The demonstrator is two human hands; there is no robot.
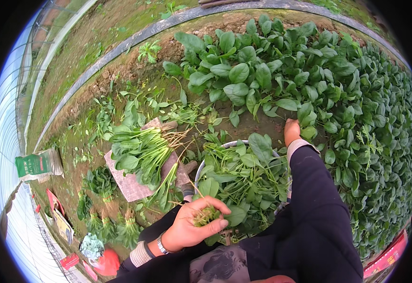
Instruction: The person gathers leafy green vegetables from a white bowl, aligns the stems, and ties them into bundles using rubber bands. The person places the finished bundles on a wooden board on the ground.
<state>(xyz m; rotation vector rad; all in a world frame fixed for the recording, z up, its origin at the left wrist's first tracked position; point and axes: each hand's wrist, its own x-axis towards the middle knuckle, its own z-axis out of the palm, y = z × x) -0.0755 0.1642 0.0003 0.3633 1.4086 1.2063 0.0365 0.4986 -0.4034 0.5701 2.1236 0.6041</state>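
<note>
My left hand [199,220] is closed around a small bunch of spinach, its roots and yellowish stems showing between the fingers. It is held over the near left rim of a round basin [199,170] heaped with loose leafy greens [243,177]. My right hand [292,131] reaches to the soil at the edge of the growing spinach [333,88]; its fingertips are hidden, so what it grips cannot be seen. Left of the basin, a pile of spinach with pinkish roots [146,148] lies on a flat reddish board [130,185].
Tied spinach bundles [128,226] stand on the ground at lower left, near a red plastic bag [107,262]. A green and white sack [38,165] lies farther left. Scattered leaves cover soil beyond the board. A dark strip [121,47] curves behind the bed.
</note>
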